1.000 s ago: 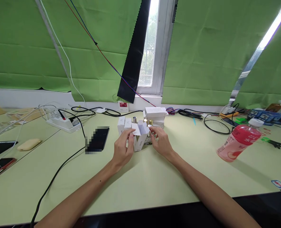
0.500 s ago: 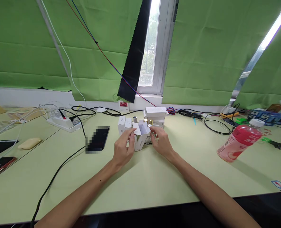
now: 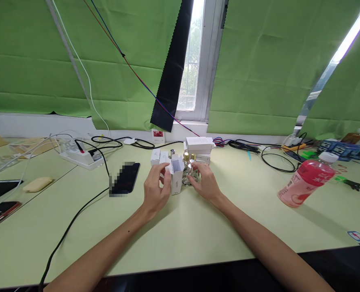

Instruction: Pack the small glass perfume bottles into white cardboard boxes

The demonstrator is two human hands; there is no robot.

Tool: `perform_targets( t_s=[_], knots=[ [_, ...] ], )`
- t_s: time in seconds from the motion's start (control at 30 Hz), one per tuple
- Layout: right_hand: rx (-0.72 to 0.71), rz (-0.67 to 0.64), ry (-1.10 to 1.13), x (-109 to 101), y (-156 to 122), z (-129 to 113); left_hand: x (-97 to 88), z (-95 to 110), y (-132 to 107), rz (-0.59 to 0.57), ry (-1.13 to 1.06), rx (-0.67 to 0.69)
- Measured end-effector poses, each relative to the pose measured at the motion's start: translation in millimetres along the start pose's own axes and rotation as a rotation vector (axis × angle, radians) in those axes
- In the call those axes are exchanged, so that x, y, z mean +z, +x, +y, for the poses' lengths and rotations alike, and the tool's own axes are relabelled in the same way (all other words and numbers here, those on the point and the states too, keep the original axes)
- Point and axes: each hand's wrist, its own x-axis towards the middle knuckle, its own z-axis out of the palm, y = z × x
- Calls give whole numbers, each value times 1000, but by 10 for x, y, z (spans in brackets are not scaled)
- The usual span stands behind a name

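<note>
My left hand [image 3: 155, 188] grips a small white carton [image 3: 177, 177] that stands upright with its top flaps open. Just right of it, my right hand [image 3: 204, 182] pinches a small glass bottle with a silver cap [image 3: 190, 172], held beside the carton. Behind them stand more small white boxes [image 3: 159, 156], gold-capped bottles [image 3: 189, 156] and a stack of white boxes [image 3: 199, 144].
A black phone [image 3: 125, 177] lies left of my hands, with a black cable [image 3: 76, 215] running past it. A power strip [image 3: 78, 157] sits far left. A pink drink bottle [image 3: 307, 178] stands at the right. Cables [image 3: 274, 156] line the back edge.
The carton has been set upright with its mouth open. My right hand brought the silver-capped bottle left, up against the carton.
</note>
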Motion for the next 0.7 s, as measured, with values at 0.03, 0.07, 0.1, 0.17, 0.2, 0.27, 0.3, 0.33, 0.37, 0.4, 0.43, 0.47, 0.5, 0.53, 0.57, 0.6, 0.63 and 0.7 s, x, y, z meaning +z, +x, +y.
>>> perform_targets(
  t_s=[0.03, 0.07, 0.1, 0.17, 0.2, 0.27, 0.3, 0.33, 0.37, 0.4, 0.43, 0.47, 0.5, 0.53, 0.57, 0.6, 0.63, 0.7],
  knots=[
    [4, -4, 4, 4, -2, 3, 1, -2, 0, 1, 1, 0],
    [9, -9, 6, 7, -3, 5, 2, -3, 0, 1, 2, 1],
    [14, -12, 10, 9, -3, 7, 3, -4, -1, 1, 2, 2],
    [18, -11, 17, 13, -2, 11, 5, -6, -3, 1, 0, -1],
    [18, -6, 17, 15, -1, 13, 5, -6, -4, 0, 0, -3],
    [14, 6, 9, 19, 2, 18, 5, -8, -5, -1, 0, -7],
    [10, 13, 5, 21, 5, 22, 4, -9, -5, -1, 0, -8],
    [6, 19, 0, 21, 7, 25, 4, -10, -6, 2, 0, -9],
    [2, 26, -3, 20, 10, 29, 3, -12, -6, 4, 0, -10],
    [-1, 32, -6, 17, 13, 32, 3, -14, -7, 8, 0, -10],
    [-3, 38, -9, 13, 16, 35, 3, -16, -8, 10, 1, -10],
    [-4, 44, -14, 7, 19, 38, 3, -18, -8, 11, 3, -8],
    [-3, 50, -19, 0, 23, 41, 3, -20, -9, 12, 5, -5],
    [-2, 57, -23, -7, 27, 43, 3, -21, -9, 13, 7, -2],
    [-1, 64, -26, -15, 30, 45, 3, -22, -9, 13, 9, -1],
    [1, 71, -30, -23, 34, 48, 4, -22, -8, 12, 11, -3],
    [4, 77, -33, -31, 39, 51, 4, -22, -7, 12, 13, -4],
    [11, 81, -38, -49, 47, 59, 5, -21, -4, 10, 16, -9]
  ],
)
